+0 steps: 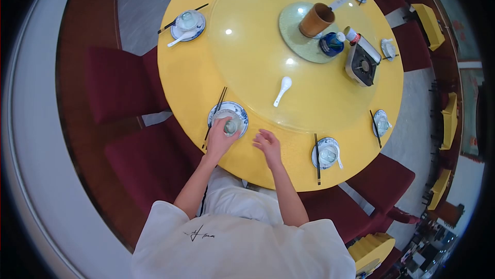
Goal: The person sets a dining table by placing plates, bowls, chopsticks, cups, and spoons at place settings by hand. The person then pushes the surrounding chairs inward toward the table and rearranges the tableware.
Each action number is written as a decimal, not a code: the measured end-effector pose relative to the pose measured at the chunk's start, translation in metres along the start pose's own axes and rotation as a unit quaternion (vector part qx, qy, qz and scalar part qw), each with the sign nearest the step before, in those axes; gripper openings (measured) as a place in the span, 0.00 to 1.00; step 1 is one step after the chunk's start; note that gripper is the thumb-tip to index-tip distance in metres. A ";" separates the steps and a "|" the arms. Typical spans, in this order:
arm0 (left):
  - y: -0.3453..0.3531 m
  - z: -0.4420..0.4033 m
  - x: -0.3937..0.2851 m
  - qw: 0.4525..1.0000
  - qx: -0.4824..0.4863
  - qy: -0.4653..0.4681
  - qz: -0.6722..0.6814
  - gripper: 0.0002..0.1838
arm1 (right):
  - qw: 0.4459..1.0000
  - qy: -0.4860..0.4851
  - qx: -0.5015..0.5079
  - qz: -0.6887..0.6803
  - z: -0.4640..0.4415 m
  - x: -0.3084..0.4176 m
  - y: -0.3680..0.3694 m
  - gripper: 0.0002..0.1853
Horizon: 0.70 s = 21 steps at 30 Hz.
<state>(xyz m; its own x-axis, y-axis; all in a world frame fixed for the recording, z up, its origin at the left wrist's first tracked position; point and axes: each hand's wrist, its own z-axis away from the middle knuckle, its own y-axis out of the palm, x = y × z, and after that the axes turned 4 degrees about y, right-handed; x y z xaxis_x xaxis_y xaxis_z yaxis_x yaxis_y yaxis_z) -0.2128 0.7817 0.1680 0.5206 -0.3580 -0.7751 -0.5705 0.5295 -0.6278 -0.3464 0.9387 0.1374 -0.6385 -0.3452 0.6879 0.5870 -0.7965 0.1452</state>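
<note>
My left hand is closed around the rim of a small clear glass cup, which is in a bowl on a blue-and-white plate. Its fingers partly cover the cup and the bowl. Dark chopsticks lie along the left side of that plate. My right hand hovers over the table edge to the right of the plate, fingers apart and holding nothing. A white soup spoon rests by itself on the glass turntable, beyond my hands.
The round yellow table carries other place settings, including a plate with cup and spoon to my right. On the turntable stand a wooden cup, a blue bottle and a portable gas stove. Dark red chairs surround the table.
</note>
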 end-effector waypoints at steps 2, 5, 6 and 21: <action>0.002 0.002 -0.021 0.990 0.035 -0.046 0.130 0.28 | 0.989 0.081 0.059 -0.105 0.009 0.020 0.018 0.22; 0.013 -0.001 -0.035 0.966 0.079 -0.082 0.232 0.29 | 0.956 0.131 0.151 -0.213 0.007 0.037 0.014 0.24; 0.019 -0.002 -0.033 0.966 0.083 -0.075 0.234 0.29 | 0.961 0.116 0.150 -0.202 0.003 0.037 0.009 0.24; 0.063 -0.133 -0.027 0.958 0.105 -0.034 0.263 0.33 | 0.930 -0.281 -0.070 0.228 -0.115 0.122 0.026 0.34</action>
<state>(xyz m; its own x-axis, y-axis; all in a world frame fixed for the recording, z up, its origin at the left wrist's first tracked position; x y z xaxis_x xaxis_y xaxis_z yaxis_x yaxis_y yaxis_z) -0.3476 0.7223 0.1401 0.2407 0.0485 -0.9694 -0.6286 0.7688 -0.1176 -0.4666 0.8189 0.1429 0.0444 -0.3802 0.9238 0.6365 -0.7020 -0.3195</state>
